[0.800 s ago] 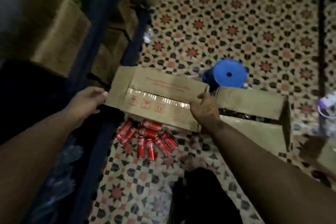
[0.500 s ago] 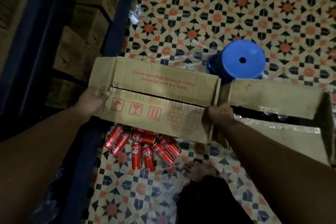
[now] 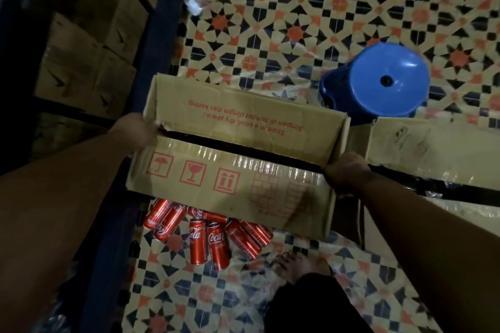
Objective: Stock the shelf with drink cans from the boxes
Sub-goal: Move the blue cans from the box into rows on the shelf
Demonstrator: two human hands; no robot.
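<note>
A brown cardboard box (image 3: 238, 143) with red handling symbols hangs above the patterned floor, its top flaps parted along a dark slit. My left hand (image 3: 134, 130) grips its left end and my right hand (image 3: 347, 173) grips its right end. Several red cola cans (image 3: 208, 232) lie loose on the floor, partly hidden under the box's near edge. The dark blue shelf frame (image 3: 159, 35) runs along the left, with cardboard cartons (image 3: 89, 62) stacked behind it.
A second open cardboard box (image 3: 433, 149) sits just right of the held one. A blue plastic stool (image 3: 378, 81) stands behind the boxes. My bare foot (image 3: 297, 265) is on the floor near the cans. A crumpled plastic bottle (image 3: 194, 0) lies by the shelf post.
The view has tilted further down and closer. The box has come up nearer to me between both hands, and my right hand shifted from the top flap to the box's right end.
</note>
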